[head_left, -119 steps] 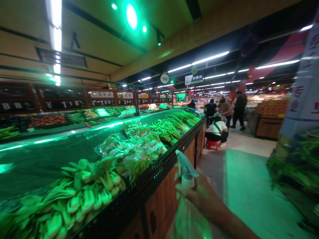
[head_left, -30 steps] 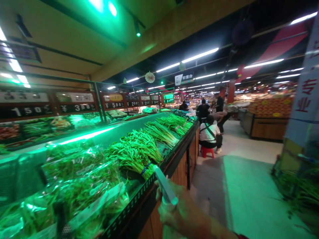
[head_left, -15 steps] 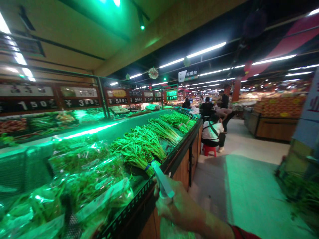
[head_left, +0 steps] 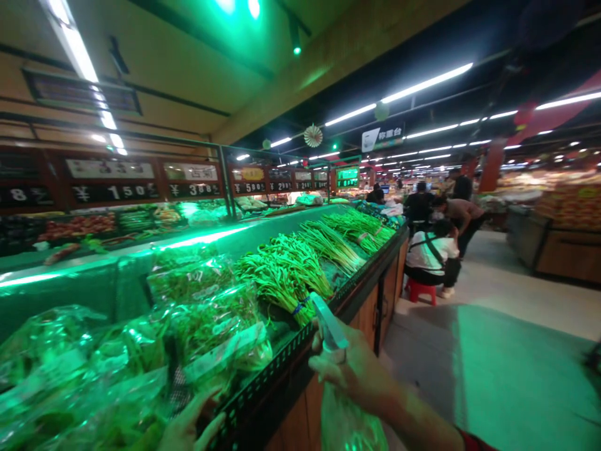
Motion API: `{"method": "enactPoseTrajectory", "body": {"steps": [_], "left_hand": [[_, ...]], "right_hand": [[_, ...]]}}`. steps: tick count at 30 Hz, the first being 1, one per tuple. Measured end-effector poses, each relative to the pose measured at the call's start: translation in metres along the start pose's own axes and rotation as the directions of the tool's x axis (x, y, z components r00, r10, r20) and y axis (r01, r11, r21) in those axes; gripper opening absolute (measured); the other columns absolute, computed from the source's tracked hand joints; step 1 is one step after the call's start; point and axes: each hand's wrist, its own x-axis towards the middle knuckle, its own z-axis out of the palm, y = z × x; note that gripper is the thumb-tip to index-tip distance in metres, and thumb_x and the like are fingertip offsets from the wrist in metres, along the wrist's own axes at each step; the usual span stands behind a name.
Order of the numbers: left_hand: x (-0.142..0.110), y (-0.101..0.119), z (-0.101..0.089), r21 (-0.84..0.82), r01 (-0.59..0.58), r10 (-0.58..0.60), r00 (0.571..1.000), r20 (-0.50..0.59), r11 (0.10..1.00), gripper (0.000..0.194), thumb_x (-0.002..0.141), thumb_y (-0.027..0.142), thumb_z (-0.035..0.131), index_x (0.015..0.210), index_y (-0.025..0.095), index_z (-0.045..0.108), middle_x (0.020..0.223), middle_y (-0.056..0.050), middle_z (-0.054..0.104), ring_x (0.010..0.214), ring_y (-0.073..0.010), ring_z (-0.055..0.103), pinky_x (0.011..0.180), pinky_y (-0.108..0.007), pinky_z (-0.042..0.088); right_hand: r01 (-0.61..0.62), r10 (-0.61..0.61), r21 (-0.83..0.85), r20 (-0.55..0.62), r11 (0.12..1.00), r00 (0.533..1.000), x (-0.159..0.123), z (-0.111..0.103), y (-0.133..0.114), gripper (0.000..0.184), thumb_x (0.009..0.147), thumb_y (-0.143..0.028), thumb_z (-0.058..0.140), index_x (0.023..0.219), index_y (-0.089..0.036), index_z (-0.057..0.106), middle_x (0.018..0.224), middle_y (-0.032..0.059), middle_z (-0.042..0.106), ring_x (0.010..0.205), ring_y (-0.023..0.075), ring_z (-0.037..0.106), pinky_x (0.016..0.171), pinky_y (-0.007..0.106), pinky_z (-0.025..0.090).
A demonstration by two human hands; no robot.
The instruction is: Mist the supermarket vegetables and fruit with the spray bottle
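Note:
My right hand (head_left: 357,371) is closed round the neck of a clear spray bottle (head_left: 345,413), whose white nozzle points up and left at the display. It hovers just off the black perforated edge (head_left: 277,369) of the vegetable counter. Right beyond the nozzle lie bundled green stalks (head_left: 284,279) tied with a blue band. My left hand (head_left: 190,426) shows at the bottom edge, fingers spread, resting on bagged greens (head_left: 211,326) by the counter's front.
More bunches of stalks (head_left: 350,228) run along the counter to the far end. A person sits on a red stool (head_left: 421,289) in the aisle, others stand behind. Price boards (head_left: 113,188) hang over the back shelf. Grey floor (head_left: 493,369) stretches to my right.
The view has swung left and I have moved along the counter. My left hand has come into view on the bagged greens. The spray bottle stays held, now raised nearer the tied stalks.

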Motion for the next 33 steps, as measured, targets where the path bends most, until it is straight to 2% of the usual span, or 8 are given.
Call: {"method": "enactPoseTrajectory", "body": {"steps": [7, 11, 14, 18, 23, 26, 29, 33], "left_hand": [[-0.003, 0.008, 0.002, 0.072, -0.038, 0.038, 0.999, -0.001, 0.997, 0.064, 0.078, 0.048, 0.045, 0.120, 0.003, 0.061, 0.109, -0.017, 0.075, 0.099, -0.0265, 0.071, 0.091, -0.037, 0.056], [-0.004, 0.006, 0.000, 0.100, -0.068, 0.069, 0.998, -0.005, 0.993, 0.062, 0.080, 0.046, 0.044, 0.121, 0.003, 0.061, 0.109, -0.017, 0.075, 0.098, -0.0259, 0.071, 0.090, -0.037, 0.055], [-0.004, 0.005, 0.000, 0.105, -0.102, 0.105, 0.994, -0.026, 0.989, 0.058, 0.080, 0.046, 0.046, 0.118, 0.005, 0.064, 0.099, -0.014, 0.077, 0.090, -0.0244, 0.072, 0.084, -0.036, 0.057], [-0.004, 0.003, 0.002, 0.082, -0.136, 0.140, 0.989, -0.052, 0.987, 0.055, 0.081, 0.045, 0.048, 0.117, 0.008, 0.066, 0.095, -0.011, 0.077, 0.085, -0.0223, 0.073, 0.081, -0.035, 0.058], [-0.004, 0.004, 0.003, 0.051, -0.143, 0.146, 0.988, -0.059, 0.988, 0.054, 0.081, 0.045, 0.048, 0.115, 0.008, 0.066, 0.092, -0.010, 0.078, 0.083, -0.0215, 0.074, 0.078, -0.032, 0.058], [-0.003, 0.003, 0.003, 0.041, -0.143, 0.146, 0.987, -0.062, 0.989, 0.052, 0.081, 0.045, 0.049, 0.114, 0.009, 0.066, 0.095, -0.010, 0.078, 0.086, -0.0215, 0.074, 0.080, -0.031, 0.058], [-0.003, -0.001, 0.004, 0.041, -0.143, 0.145, 0.989, -0.043, 0.989, 0.048, 0.083, 0.043, 0.050, 0.116, 0.011, 0.065, 0.100, -0.010, 0.078, 0.091, -0.0213, 0.074, 0.083, -0.031, 0.058], [-0.002, -0.004, 0.005, 0.014, -0.169, 0.169, 0.983, -0.066, 0.986, 0.044, 0.084, 0.043, 0.052, 0.113, 0.014, 0.067, 0.098, -0.008, 0.079, 0.089, -0.0204, 0.074, 0.080, -0.028, 0.059]], "right_hand": [[0.059, -0.062, -0.111, -0.031, 0.992, 0.998, 0.028, -0.016, 0.005, 0.021, 0.073, -0.027, 0.063, 0.088, -0.018, 0.051, 0.074, -0.0030, 0.055, 0.058, 0.0135, 0.056, 0.057, 0.028, 0.047], [0.072, -0.087, -0.144, -0.100, 0.987, 0.991, 0.049, -0.036, 0.013, 0.029, 0.074, -0.031, 0.063, 0.096, -0.016, 0.051, 0.069, -0.0042, 0.054, 0.057, 0.0146, 0.056, 0.056, 0.029, 0.046], [0.060, -0.080, -0.146, -0.138, 0.987, 0.987, 0.064, -0.050, 0.020, 0.034, 0.072, -0.037, 0.065, 0.096, -0.018, 0.050, 0.062, -0.0065, 0.050, 0.053, 0.0158, 0.056, 0.053, 0.029, 0.047], [0.060, -0.082, -0.147, -0.151, 0.987, 0.985, 0.075, -0.056, 0.018, 0.039, 0.064, -0.041, 0.071, 0.090, -0.021, 0.050, 0.073, -0.0029, 0.055, 0.057, 0.0162, 0.057, 0.054, 0.031, 0.050], [0.103, -0.114, -0.163, -0.057, 0.981, 0.992, 0.072, -0.034, 0.009, 0.026, 0.069, -0.031, 0.066, 0.089, -0.021, 0.052, 0.062, -0.0062, 0.049, 0.053, 0.0143, 0.052, 0.053, 0.028, 0.046], [0.149, -0.144, -0.152, 0.042, 0.977, 0.989, 0.064, -0.011, 0.003, 0.018, 0.071, -0.023, 0.063, 0.086, -0.020, 0.054, 0.069, -0.0045, 0.051, 0.057, 0.0123, 0.052, 0.054, 0.025, 0.044], [0.186, -0.161, -0.120, 0.190, 0.975, 0.969, 0.055, 0.014, -0.002, 0.020, 0.070, -0.018, 0.064, 0.089, -0.019, 0.057, 0.073, -0.0040, 0.054, 0.058, 0.0115, 0.054, 0.051, 0.022, 0.042], [0.229, -0.200, -0.072, 0.284, 0.971, 0.938, 0.044, 0.040, -0.008, 0.013, 0.069, -0.011, 0.060, 0.079, -0.018, 0.055, 0.068, -0.0053, 0.052, 0.056, 0.0096, 0.051, 0.051, 0.021, 0.040]]}}
